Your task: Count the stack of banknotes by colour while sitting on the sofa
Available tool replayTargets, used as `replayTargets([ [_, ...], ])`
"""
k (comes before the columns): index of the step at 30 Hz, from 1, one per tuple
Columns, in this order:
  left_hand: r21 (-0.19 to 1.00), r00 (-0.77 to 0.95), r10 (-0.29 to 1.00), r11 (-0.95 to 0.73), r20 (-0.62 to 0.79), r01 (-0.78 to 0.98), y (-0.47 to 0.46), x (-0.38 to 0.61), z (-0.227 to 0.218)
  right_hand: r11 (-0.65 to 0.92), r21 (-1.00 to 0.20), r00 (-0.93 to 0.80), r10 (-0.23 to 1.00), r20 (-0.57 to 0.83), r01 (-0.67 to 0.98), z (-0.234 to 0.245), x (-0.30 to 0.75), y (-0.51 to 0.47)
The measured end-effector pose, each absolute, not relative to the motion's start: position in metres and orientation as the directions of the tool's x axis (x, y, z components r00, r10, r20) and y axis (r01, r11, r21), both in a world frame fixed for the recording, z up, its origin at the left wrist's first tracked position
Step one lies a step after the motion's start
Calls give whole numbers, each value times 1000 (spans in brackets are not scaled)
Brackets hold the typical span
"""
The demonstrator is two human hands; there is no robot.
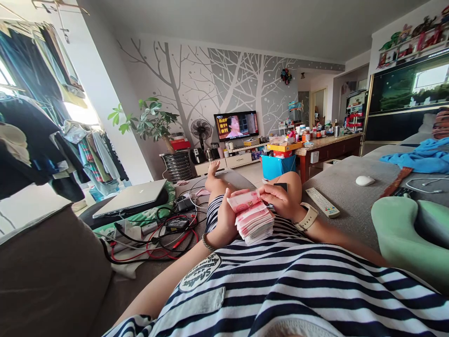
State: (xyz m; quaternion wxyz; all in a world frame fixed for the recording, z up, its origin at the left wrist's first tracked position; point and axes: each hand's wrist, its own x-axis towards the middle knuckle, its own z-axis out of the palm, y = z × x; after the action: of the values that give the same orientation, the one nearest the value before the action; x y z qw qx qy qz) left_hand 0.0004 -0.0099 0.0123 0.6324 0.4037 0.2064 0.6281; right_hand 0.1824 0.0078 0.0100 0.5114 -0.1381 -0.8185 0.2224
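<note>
A thick stack of red banknotes (253,223) lies over my lap, its top note bent up toward the far side. My left hand (227,216) is wrapped round the left side of the stack and grips it. At the upper right edge of the notes, my right hand (279,200) pinches the raised top note between thumb and fingers. A pale watch (308,217) is on my right wrist, and a braided bracelet (206,242) on my left. Just past my right fingers a small dark object (281,186) shows in part; I cannot make out what it is.
On the sofa to the right are a remote control (323,202), a white mouse (365,180) and a green neck pillow (396,229). Tangled cables (171,229) and a laptop (131,199) lie to the left. Beyond stand a blue bin (278,167) and a television (236,126).
</note>
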Motion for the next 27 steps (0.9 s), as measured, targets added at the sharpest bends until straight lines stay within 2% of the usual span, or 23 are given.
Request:
replayTargets([
  [5, 815, 137, 974, -70, 181, -575, -15, -8, 30, 949, -314, -619, 228, 752, -32, 25, 198, 10],
  [9, 814, 158, 973, -46, 167, -579, -11, -6, 38, 964, -266, -617, 223, 754, 24, 26, 196, 6],
  [13, 804, 192, 957, -62, 215, -592, -15, 4, 38, 928, -372, -498, 326, 804, 8, 17, 188, 7],
  [16, 855, 312, 911, -79, 271, -512, -25, -1, 43, 893, -450, -403, 421, 813, 25, 10, 185, 12],
  [19, 968, 558, 795, -147, 239, -205, -31, -22, 54, 845, -535, -297, 506, 810, -20, 8, 184, 18],
  [22, 944, 668, 697, -328, 259, -25, -30, -39, 64, 713, -685, -284, 632, 721, -151, 11, 180, 17],
  [23, 937, 688, 675, -348, 266, -21, -29, -39, 65, 646, -737, -318, 669, 672, -198, 12, 178, 16],
  [25, 934, 688, 647, -331, 329, -135, -29, -29, 62, 510, -822, -418, 708, 568, -253, 12, 172, 12],
  [27, 911, 565, 715, -316, 412, -264, -30, -14, 55, 413, -875, -496, 721, 483, -252, 9, 165, 10],
])
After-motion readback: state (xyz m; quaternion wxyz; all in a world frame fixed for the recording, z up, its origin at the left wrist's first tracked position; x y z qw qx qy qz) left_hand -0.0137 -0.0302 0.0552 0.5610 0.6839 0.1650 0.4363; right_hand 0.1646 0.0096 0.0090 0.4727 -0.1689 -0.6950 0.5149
